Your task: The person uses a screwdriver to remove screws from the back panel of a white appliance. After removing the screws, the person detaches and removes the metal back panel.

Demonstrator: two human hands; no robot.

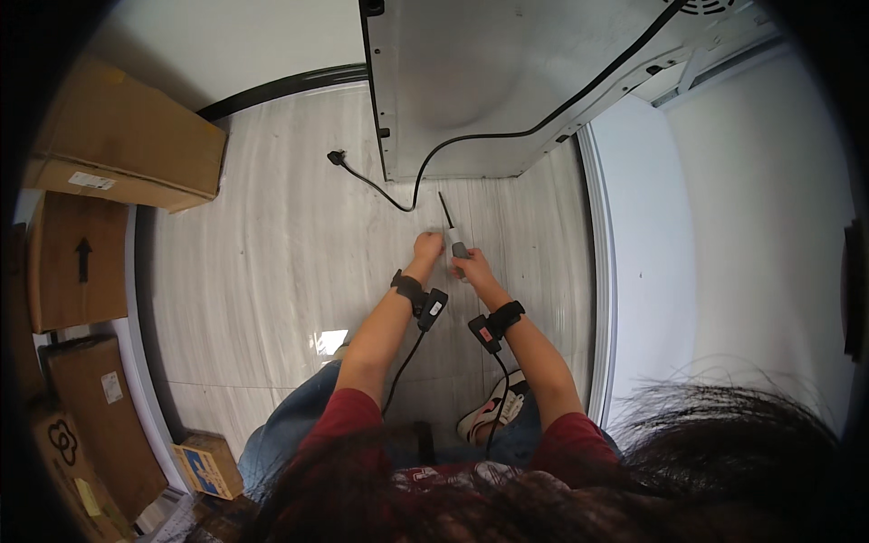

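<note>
My right hand (472,267) is closed round the grey-and-white handle of a screwdriver (455,237). Its long dark shaft points forward, toward the lower edge of a metal appliance panel (480,77). Just left of the handle, my left hand (428,245) is closed like a fist near the floor; whatever its fingers hold, if anything, is hidden. A black power cord (471,137) runs down across the panel, loops on the floor ahead of my hands and ends in a black plug (336,157) at the left.
Cardboard boxes (86,262) are stacked along the left side, with a small yellow-and-blue box (210,466) at the near left. A white wall-like surface (751,244) rises at the right beside a raised ledge (634,262). Wired black devices are strapped to both wrists.
</note>
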